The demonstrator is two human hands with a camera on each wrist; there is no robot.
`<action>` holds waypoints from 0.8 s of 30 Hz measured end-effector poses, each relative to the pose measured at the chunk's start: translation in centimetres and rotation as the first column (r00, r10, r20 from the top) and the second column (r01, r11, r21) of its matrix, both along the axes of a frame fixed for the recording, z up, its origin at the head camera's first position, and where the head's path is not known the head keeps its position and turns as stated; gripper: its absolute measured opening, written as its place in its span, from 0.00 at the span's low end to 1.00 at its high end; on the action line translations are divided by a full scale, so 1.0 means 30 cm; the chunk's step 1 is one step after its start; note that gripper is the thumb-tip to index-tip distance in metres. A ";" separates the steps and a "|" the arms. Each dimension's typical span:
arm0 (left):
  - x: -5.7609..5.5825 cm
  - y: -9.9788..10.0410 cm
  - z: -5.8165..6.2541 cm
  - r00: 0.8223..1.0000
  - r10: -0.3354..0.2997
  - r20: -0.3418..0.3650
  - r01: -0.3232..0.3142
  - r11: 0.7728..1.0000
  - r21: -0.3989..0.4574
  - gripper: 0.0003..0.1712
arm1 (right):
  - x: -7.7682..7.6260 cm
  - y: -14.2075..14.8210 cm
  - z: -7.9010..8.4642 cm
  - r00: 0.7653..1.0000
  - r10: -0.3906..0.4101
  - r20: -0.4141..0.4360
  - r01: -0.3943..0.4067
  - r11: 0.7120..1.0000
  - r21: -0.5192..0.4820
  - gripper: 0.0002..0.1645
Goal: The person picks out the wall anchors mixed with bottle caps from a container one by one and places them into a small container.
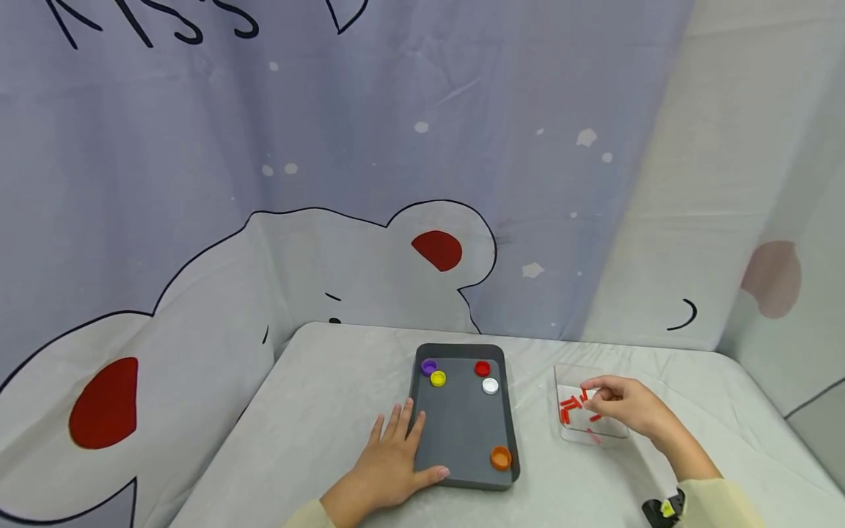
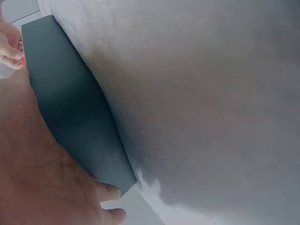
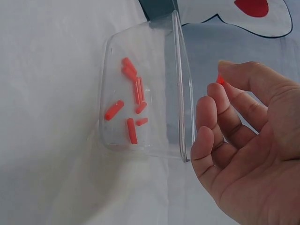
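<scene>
My left hand (image 1: pixel 391 469) lies with spread fingers along the near left side of a dark grey rectangular tray (image 1: pixel 458 429). In the left wrist view its palm (image 2: pixel 37 173) is beside the tray's outer wall (image 2: pixel 77 98). My right hand (image 1: pixel 630 405) is over a clear plastic box (image 3: pixel 180 93) to the tray's right. Between thumb and forefinger it pinches a small red stick (image 3: pixel 220 79), mostly hidden by the fingertips. Several similar loose red sticks (image 3: pixel 132 131) are scattered on the box floor.
Inside the tray are small round cups: purple (image 1: pixel 429 366) and yellow (image 1: pixel 438 378) at far left, red (image 1: pixel 483 369) and white (image 1: pixel 490 386) at far right, orange (image 1: pixel 500 458) at near right. A white cloth (image 1: pixel 343 389) covers the table; a printed curtain (image 1: pixel 370 147) hangs behind.
</scene>
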State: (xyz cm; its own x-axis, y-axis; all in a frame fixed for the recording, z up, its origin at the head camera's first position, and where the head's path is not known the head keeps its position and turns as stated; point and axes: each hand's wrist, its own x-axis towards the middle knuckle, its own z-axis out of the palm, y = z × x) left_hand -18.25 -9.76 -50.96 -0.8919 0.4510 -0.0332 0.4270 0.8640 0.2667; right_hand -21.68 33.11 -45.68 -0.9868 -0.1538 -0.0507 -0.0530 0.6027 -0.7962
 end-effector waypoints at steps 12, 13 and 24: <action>-0.010 -0.005 -0.005 1.000 -0.007 0.010 0.007 1.000 -0.002 0.59 | -0.002 0.021 -0.011 1.000 0.020 -0.013 -0.020 1.000 0.000 0.27; -0.012 -0.005 -0.006 1.000 -0.009 0.011 0.009 1.000 -0.002 0.59 | -0.003 0.024 -0.009 1.000 0.016 -0.011 -0.016 1.000 0.003 0.27; -0.069 -0.108 0.046 1.000 -0.014 -0.001 0.014 0.977 0.211 0.52 | 0.031 0.103 -0.013 0.965 -0.109 -0.240 0.150 0.976 0.160 0.23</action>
State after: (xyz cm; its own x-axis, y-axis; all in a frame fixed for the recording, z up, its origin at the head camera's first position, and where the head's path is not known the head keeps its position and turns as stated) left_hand -20.30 -13.00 -49.59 -0.8854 0.4604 0.0638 0.4386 0.7821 0.4428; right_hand -20.75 36.21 -46.06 -0.9860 -0.0326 0.1633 -0.1328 0.7456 -0.6530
